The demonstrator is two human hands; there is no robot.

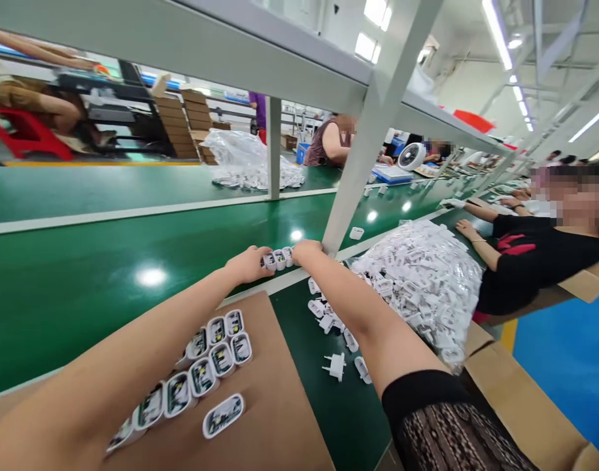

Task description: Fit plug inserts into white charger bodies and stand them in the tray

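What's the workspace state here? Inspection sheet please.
Surface: green conveyor belt; brown cardboard sheet at the near edge.
Job's things: short row of white chargers pressed between both hands.
Clutter: charger rows on the cardboard; loose plugs; bagged pile.
Grippers: left hand and right hand at the row's ends.
Cables: nothing seen.
Surroundings: co-worker to the right; white post; stacked cartons behind.

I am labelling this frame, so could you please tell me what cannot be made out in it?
- Head view: the fingertips of the left hand and right hand, curled around the row of white parts.
- Rows of parts on the cardboard sheet: partly covered by the left forearm.
- Print on those parts: too small.
- Pile of white parts: single pieces blur together.
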